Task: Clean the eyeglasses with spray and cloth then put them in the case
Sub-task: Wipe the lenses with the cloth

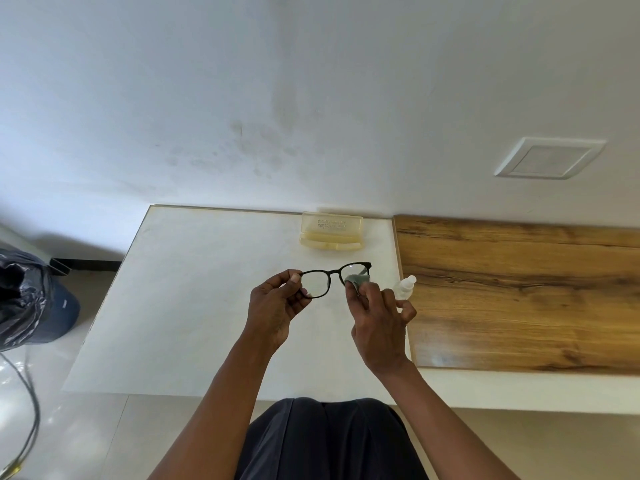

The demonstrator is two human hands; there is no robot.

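Black-framed eyeglasses are held above the white table. My left hand pinches the frame's left end. My right hand presses a small grey cloth against the right lens, covering part of it. A small clear spray bottle with a white cap lies on the table just right of my right hand, partly hidden by it. The pale yellow translucent case sits open at the table's far edge, against the wall.
A wooden board surface adjoins the white table on the right. A dark bin with a black bag stands on the floor to the left, with a cable below it. My dark-clothed lap is at the near edge.
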